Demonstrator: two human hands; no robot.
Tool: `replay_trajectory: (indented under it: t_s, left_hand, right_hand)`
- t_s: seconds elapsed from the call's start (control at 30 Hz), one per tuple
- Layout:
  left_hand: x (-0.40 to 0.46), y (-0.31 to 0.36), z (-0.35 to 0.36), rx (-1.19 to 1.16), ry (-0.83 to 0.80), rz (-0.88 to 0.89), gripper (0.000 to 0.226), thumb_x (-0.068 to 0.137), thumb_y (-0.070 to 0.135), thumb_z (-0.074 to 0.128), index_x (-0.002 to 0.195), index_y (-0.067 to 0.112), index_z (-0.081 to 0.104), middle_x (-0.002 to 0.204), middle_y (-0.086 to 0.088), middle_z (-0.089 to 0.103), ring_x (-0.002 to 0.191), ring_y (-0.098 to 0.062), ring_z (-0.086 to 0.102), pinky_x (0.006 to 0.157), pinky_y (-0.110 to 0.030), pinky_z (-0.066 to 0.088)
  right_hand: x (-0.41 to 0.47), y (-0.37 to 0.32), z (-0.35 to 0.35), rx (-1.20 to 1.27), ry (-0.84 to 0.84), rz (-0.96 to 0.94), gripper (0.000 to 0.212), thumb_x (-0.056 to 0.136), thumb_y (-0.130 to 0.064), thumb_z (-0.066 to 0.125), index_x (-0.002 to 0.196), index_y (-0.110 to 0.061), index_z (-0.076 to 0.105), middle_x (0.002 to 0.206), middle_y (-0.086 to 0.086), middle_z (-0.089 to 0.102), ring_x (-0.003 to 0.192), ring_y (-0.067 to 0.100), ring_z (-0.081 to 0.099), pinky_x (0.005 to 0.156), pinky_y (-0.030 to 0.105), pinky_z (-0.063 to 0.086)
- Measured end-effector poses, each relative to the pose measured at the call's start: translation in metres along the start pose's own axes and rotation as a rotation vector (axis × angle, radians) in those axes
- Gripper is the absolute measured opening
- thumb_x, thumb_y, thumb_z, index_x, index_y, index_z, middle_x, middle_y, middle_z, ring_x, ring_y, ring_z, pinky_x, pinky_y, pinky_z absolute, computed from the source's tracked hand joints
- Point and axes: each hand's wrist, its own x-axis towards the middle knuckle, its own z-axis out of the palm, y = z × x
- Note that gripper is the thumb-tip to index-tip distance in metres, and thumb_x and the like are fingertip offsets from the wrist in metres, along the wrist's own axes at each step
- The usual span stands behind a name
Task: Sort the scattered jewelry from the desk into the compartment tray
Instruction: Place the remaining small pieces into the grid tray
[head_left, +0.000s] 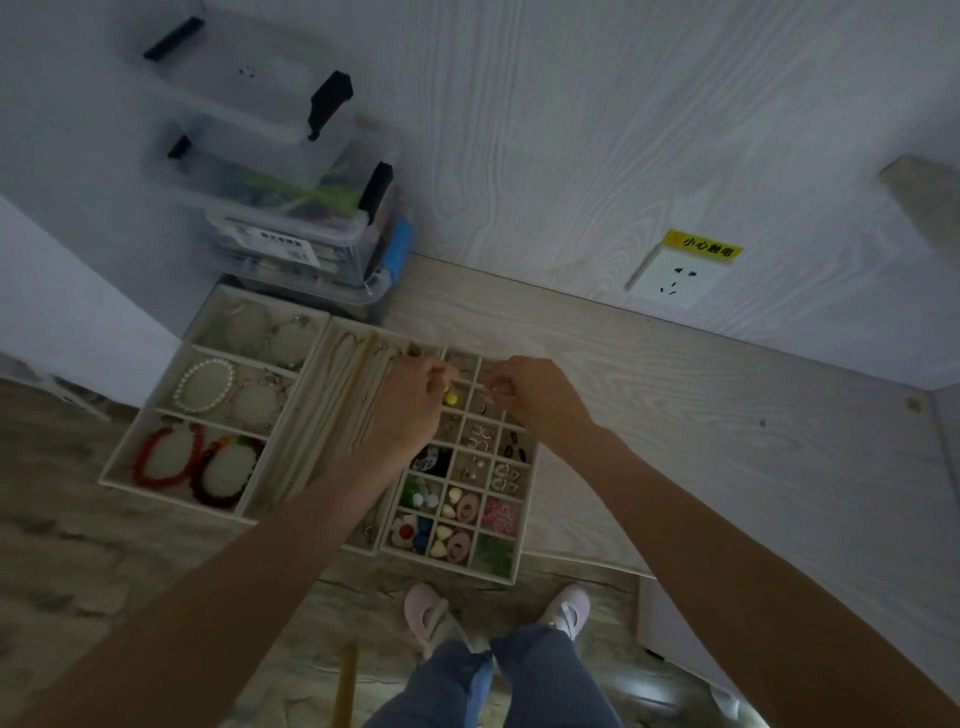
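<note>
At twelve o'clock of the compartment tray (511, 571), stacked clear bins (291, 208); your left hand (410, 400) and right hand (530, 395) each pinch something too small to tell.

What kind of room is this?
Probably a home or dorm room: a wood-grain desk against a wall with a power socket, stacked plastic storage boxes and jewelry trays.
</note>
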Motion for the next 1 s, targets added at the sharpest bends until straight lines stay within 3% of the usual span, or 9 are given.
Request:
replay_trajectory:
  t_s: [0.13, 0.27, 0.63, 0.8, 0.9, 1.0]
  left_hand:
    - [0.001, -0.01, -0.002, 0.073, 0.009, -0.014, 0.025, 0.098, 0.013, 0.043, 0.104, 0.009, 0.067, 0.108, -0.01, 0.062, 0.093, -0.016, 0.058, 0.07, -0.012, 0.033]
    - [-0.006, -0.012, -0.004, 0.099, 0.0, -0.008, 0.025, 0.098, 0.015, 0.042, 0.103, 0.011, 0.067, 0.109, -0.007, 0.061, 0.099, -0.017, 0.057, 0.079, -0.019, 0.037]
    - [-0.008, -0.014, -0.004, 0.105, -0.026, 0.009, 0.024, 0.098, 0.016, 0.044, 0.101, 0.014, 0.068, 0.11, -0.008, 0.06, 0.099, -0.015, 0.056, 0.078, -0.016, 0.035]
    - [-0.01, -0.012, -0.005, 0.115, -0.029, 0.027, 0.022, 0.098, 0.017, 0.045, 0.102, 0.014, 0.066, 0.112, -0.007, 0.056, 0.098, -0.014, 0.054, 0.074, -0.012, 0.032]
    - [-0.012, -0.013, -0.005, 0.151, -0.032, 0.051, 0.019, 0.097, 0.018, 0.048, 0.103, 0.016, 0.065, 0.112, -0.006, 0.054, 0.093, -0.013, 0.054, 0.078, -0.02, 0.04]
    - [-0.015, -0.015, -0.007, 0.356, -0.056, 0.133, 0.024, 0.094, 0.016, 0.05, 0.116, 0.018, 0.059, 0.123, -0.004, 0.05, 0.111, -0.02, 0.049, 0.093, -0.034, 0.042]
  right_hand:
    - [0.004, -0.002, 0.004, -0.236, -0.086, -0.061, 0.022, 0.094, -0.017, 0.048, 0.106, -0.008, 0.064, 0.108, 0.011, 0.062, 0.1, 0.028, 0.059, 0.079, 0.032, 0.045]
    - [0.005, -0.003, 0.01, -0.391, -0.012, -0.146, 0.023, 0.096, -0.013, 0.043, 0.11, -0.008, 0.06, 0.109, 0.009, 0.062, 0.1, 0.027, 0.061, 0.074, 0.032, 0.046]
    - [0.005, 0.006, 0.023, -0.431, 0.031, -0.285, 0.012, 0.08, 0.002, 0.064, 0.089, -0.003, 0.068, 0.085, 0.011, 0.064, 0.073, 0.029, 0.067, 0.056, 0.031, 0.05]
    - [-0.003, 0.0, 0.008, -0.291, 0.015, -0.164, 0.025, 0.096, -0.015, 0.047, 0.114, -0.008, 0.062, 0.109, 0.009, 0.063, 0.1, 0.026, 0.061, 0.079, 0.033, 0.047]
    - [-0.007, 0.0, 0.007, -0.221, 0.052, -0.042, 0.023, 0.094, -0.019, 0.051, 0.107, -0.009, 0.067, 0.106, 0.008, 0.063, 0.099, 0.024, 0.06, 0.076, 0.029, 0.044]
    - [-0.009, -0.006, 0.013, -0.259, -0.003, 0.053, 0.021, 0.093, -0.02, 0.053, 0.099, -0.005, 0.066, 0.1, 0.012, 0.065, 0.095, 0.027, 0.062, 0.07, 0.03, 0.044]
